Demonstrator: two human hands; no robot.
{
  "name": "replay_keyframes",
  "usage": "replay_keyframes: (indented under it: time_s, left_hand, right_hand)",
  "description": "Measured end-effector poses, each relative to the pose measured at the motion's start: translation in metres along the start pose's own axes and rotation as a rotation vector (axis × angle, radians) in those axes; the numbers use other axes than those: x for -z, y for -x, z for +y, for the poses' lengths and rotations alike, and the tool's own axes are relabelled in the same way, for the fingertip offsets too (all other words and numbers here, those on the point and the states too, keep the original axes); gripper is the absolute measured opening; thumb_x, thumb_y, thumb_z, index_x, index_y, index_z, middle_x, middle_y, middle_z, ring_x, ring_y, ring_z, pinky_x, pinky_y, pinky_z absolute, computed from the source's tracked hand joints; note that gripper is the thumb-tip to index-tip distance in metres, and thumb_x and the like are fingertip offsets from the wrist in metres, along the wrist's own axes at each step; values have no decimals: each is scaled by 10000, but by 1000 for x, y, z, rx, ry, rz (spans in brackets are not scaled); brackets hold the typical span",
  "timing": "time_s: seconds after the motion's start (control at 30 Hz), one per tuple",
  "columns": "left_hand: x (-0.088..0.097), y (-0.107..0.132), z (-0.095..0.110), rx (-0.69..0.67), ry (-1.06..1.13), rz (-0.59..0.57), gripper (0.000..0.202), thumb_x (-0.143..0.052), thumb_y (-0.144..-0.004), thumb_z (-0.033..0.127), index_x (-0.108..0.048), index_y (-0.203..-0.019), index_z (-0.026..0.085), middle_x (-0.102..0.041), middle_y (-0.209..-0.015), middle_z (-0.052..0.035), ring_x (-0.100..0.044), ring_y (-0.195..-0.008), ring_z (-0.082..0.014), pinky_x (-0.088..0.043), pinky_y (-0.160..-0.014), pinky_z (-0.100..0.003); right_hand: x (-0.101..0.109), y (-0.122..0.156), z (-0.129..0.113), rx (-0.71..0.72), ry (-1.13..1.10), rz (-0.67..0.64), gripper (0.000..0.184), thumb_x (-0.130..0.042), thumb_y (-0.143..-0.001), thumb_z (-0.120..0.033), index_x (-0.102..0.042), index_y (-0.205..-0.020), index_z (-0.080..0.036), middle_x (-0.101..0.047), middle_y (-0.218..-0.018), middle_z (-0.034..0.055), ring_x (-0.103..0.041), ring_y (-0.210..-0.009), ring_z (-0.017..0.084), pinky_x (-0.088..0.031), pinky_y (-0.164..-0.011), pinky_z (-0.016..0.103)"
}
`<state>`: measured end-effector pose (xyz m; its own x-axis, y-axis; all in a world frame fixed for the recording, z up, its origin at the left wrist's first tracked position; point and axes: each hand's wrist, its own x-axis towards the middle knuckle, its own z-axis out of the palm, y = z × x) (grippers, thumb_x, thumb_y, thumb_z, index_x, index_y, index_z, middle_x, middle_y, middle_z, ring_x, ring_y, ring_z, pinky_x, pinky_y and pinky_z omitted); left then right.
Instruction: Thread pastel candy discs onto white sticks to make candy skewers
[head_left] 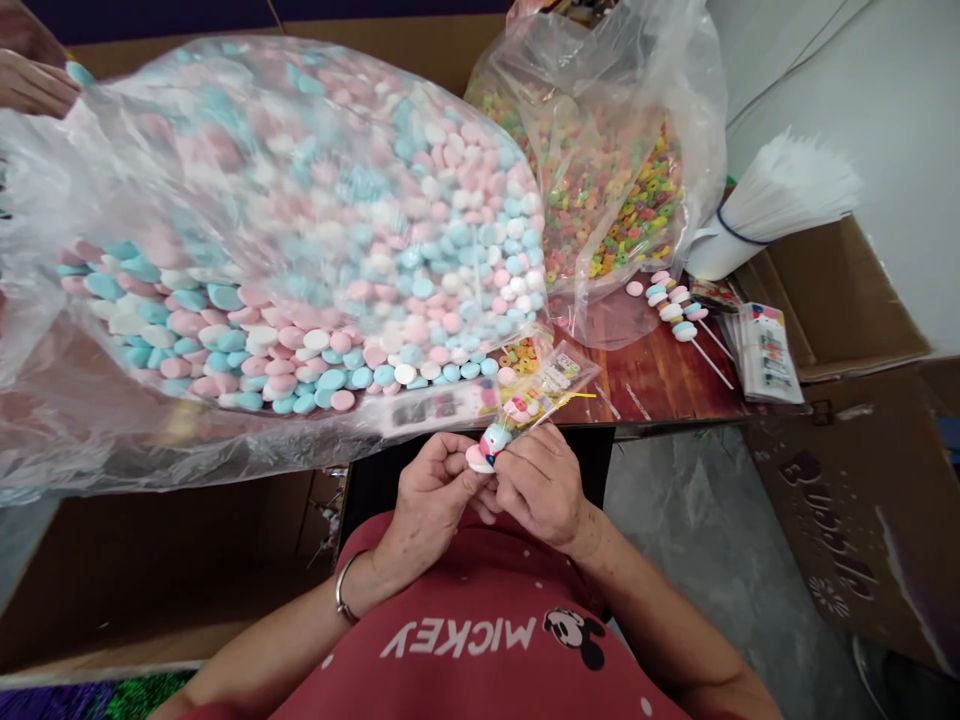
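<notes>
Close in front of my shirt, my left hand (437,487) and my right hand (541,485) meet around a marshmallow skewer (496,440). Its pink, white and blue pieces sit in a printed clear bag (564,372) that points away toward the table. The left fingers are closed at the near end, by a pink marshmallow (478,458). My right fingers pinch the side of the bag and partly hide the pieces. Just beyond, a huge clear sack of marshmallows (337,250) lies on the table.
Behind right stands a bag of colourful cereal rings (645,200). Finished-looking skewers (679,305), a stack of printed bags (765,355) and a white cup of sticks (727,240) are at right, near cardboard boxes (847,480). Another person's hand (34,85) is at upper left.
</notes>
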<state>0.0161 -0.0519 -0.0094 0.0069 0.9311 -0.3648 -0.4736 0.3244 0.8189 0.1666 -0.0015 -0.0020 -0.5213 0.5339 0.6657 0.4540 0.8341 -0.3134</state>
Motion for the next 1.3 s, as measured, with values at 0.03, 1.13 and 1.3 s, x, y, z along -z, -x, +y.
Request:
replay_keyframes:
  time_s: [0.03,1.13,1.3]
  left_hand:
    - [-1,-1,1,10,-3,-6,362,-811,-734,320,-534,-906,164,-703,-617,12,-666,-462,-152,-551,-416,-231]
    - [-19,-8,7,86,-193,-210,360,-651,-847,509,-656,-840,149,-651,-627,-7,-425,-383,-43,-271,-378,-181]
    - [-12,-5,9,125,-279,-286,393,-598,-873,535,-621,-822,145,-555,-500,38,-383,-377,-52,-258,-382,-179]
  right_hand:
    - [1,-1,3,-8,-20,7,183,-473,-892,-114,-609,-799,-194,-599,-691,21,-490,-665,164,-399,-649,325]
    - [-4,-33,8,-1097,-1374,334,427,-789,-716,-420,-585,-1049,-247,-660,-763,-25,-691,-706,178,-580,-618,320]
    - [2,-41,16,-1090,-1451,407,442,-846,-652,-439,-608,-957,-226,-663,-725,-35,-693,-737,169,-597,-728,339]
